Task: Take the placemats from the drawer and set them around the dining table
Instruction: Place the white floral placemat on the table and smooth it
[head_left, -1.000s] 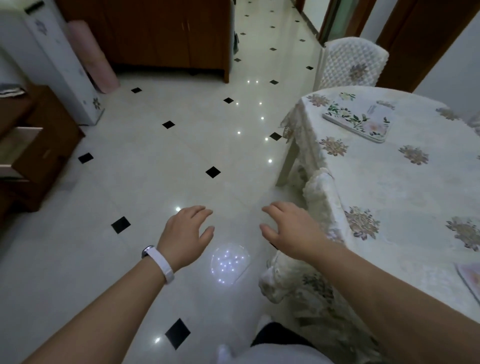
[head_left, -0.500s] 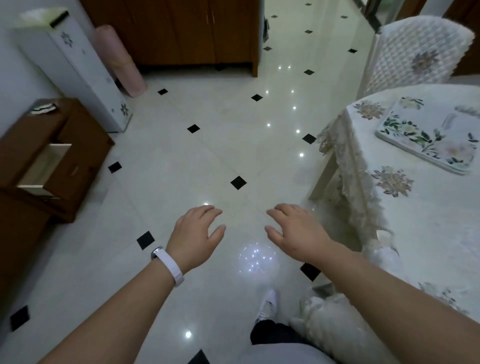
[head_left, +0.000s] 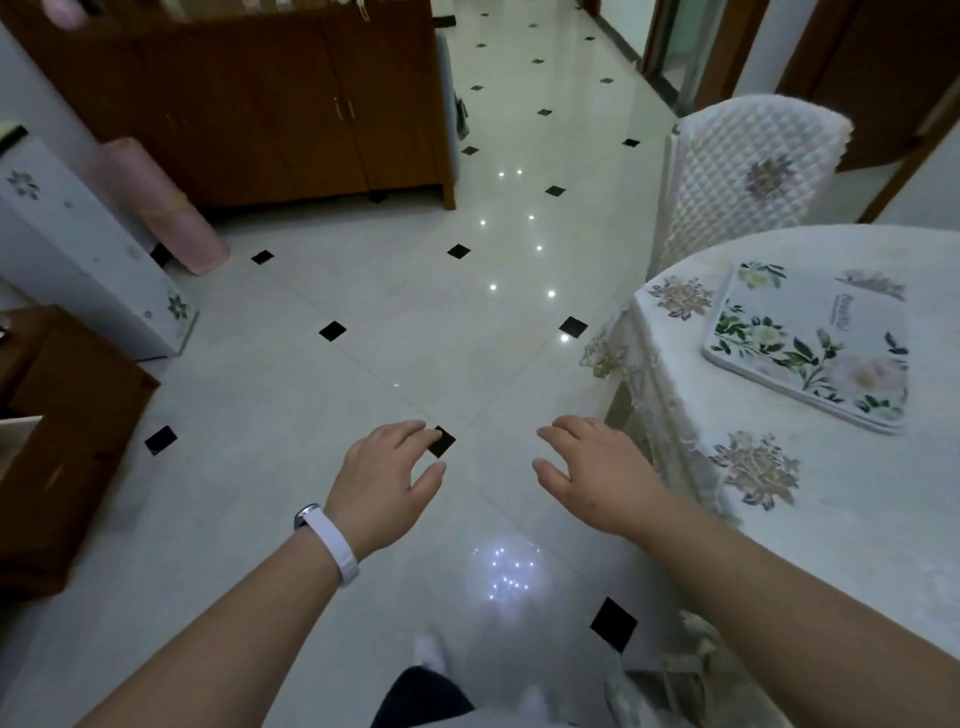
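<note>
As I look down, my left hand (head_left: 387, 478) and right hand (head_left: 597, 473) hang empty above the tiled floor (head_left: 291, 415), fingers loosely spread; one floral placemat (head_left: 810, 343) lies on the table (head_left: 857, 519), far right.

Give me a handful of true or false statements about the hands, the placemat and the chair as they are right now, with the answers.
1. The left hand and the right hand both hold nothing. True.
2. The floral placemat lies on the floor tiles. False: it lies flat on the dining table, near its edge.
3. The white wristband is on the right wrist. False: it is on the left wrist.
4. A chair with a quilted cover stands beside the dining table. True.
</note>
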